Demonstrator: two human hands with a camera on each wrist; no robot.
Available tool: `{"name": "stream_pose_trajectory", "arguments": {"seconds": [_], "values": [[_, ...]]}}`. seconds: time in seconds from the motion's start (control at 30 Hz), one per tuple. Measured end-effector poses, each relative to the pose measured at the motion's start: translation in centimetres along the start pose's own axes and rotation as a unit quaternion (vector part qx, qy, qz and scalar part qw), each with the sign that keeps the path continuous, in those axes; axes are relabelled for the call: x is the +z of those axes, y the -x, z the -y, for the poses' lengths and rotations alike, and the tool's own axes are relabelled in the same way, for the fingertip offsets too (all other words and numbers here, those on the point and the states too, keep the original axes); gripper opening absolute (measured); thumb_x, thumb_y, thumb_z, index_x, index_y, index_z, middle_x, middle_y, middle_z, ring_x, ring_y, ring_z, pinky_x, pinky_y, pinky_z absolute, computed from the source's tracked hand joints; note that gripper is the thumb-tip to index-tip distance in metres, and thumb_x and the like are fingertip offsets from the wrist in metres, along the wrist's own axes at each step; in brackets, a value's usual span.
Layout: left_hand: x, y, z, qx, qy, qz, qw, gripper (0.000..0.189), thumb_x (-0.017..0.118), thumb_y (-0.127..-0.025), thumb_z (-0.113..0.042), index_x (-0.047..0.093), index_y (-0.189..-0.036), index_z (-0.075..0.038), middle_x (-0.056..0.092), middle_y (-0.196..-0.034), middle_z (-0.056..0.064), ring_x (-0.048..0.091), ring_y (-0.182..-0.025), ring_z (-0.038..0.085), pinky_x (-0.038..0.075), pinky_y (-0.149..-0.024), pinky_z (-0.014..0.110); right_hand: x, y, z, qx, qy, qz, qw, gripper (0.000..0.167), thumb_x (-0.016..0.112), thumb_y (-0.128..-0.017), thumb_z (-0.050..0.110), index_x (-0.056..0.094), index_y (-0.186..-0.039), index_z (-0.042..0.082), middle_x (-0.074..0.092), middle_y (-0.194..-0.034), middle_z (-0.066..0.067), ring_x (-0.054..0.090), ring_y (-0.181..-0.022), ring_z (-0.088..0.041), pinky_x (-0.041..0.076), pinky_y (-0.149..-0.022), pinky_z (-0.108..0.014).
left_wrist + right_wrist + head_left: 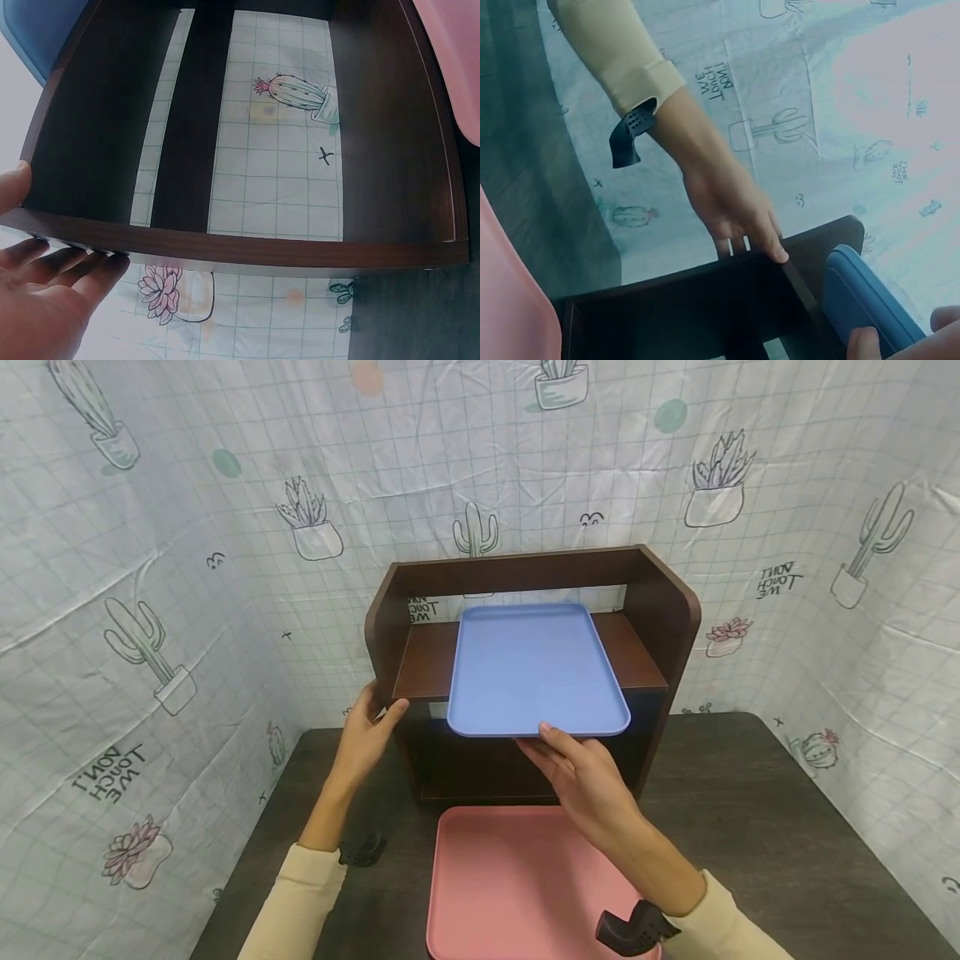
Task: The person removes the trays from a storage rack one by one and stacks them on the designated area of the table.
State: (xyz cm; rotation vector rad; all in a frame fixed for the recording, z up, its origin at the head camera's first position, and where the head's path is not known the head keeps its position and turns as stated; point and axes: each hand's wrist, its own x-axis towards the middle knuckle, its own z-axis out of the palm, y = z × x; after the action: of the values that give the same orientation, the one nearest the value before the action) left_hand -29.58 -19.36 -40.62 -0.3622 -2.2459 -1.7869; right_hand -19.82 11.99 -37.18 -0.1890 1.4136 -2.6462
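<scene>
A dark brown wooden shelf (660, 602) stands at the back of the table. My left hand (362, 737) grips its left side panel near the upper board, thumb inside and fingers outside, as the left wrist view (56, 311) confirms. My right hand (588, 777) holds a flat blue tray (536, 668) by the middle of its front edge, thumb above and fingers below. The tray's far part lies over the upper board, its near part juts out in front; whether its back touches the board I cannot tell. A pink tray (502, 877) lies flat before the shelf, below my right forearm.
The dark table (750, 827) extends on both sides of the shelf. A white cloth (225, 527) printed with cacti and grid lines hangs behind and at both sides. Below the upper board the shelf has a lower compartment (480, 768). Black straps sit on both wrists.
</scene>
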Motion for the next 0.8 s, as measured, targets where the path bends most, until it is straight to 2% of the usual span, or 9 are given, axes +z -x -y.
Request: {"name": "stream_pose_trajectory", "arguments": {"seconds": [0.23,0.43,0.63,0.8], "values": [[-0.1,0.0,0.0,0.002,-0.004,-0.001,1.0000,0.068,0.068,-0.107,-0.030,0.038,-0.162,-0.004,0.046,-0.165,0.019,0.041,-0.157,0.033,0.037,-0.128,0.052,0.7,-0.4,-0.3,-0.003,-0.033,-0.033,0.9989,0.044,0.055,-0.108,-0.002,0.041,-0.149,0.008,0.059,-0.137,0.000,0.066,-0.123,-0.009,0.050,-0.118,-0.036],[-0.1,-0.1,0.1,0.003,-0.005,0.004,1.0000,0.070,0.068,-0.107,-0.032,0.036,-0.164,-0.006,0.044,-0.167,0.019,0.039,-0.158,0.033,0.036,-0.129,0.051,0.9,-0.4,-0.4,-0.011,-0.062,-0.045,0.9970,0.047,0.054,-0.107,-0.004,0.039,-0.149,0.009,0.056,-0.139,-0.001,0.066,-0.120,-0.010,0.051,-0.117,-0.036],[-0.1,-0.1,0.0,0.007,-0.002,0.005,1.0000,0.069,0.068,-0.107,-0.030,0.037,-0.163,-0.006,0.045,-0.165,0.019,0.040,-0.158,0.033,0.037,-0.128,0.051,1.2,-0.2,-0.5,-0.028,-0.074,-0.063,0.9949,0.035,0.049,-0.109,-0.003,0.042,-0.142,0.006,0.055,-0.136,-0.001,0.064,-0.117,-0.013,0.053,-0.114,-0.032],[-0.1,0.0,-0.1,0.004,0.000,0.004,1.0000,0.069,0.068,-0.107,-0.029,0.036,-0.163,-0.005,0.045,-0.165,0.019,0.040,-0.158,0.033,0.037,-0.128,0.052,1.5,-0.1,-0.4,-0.042,-0.075,-0.094,0.9919,0.030,0.055,-0.108,-0.002,0.045,-0.135,0.007,0.058,-0.127,0.000,0.064,-0.109,-0.010,0.056,-0.108,-0.028]]}}
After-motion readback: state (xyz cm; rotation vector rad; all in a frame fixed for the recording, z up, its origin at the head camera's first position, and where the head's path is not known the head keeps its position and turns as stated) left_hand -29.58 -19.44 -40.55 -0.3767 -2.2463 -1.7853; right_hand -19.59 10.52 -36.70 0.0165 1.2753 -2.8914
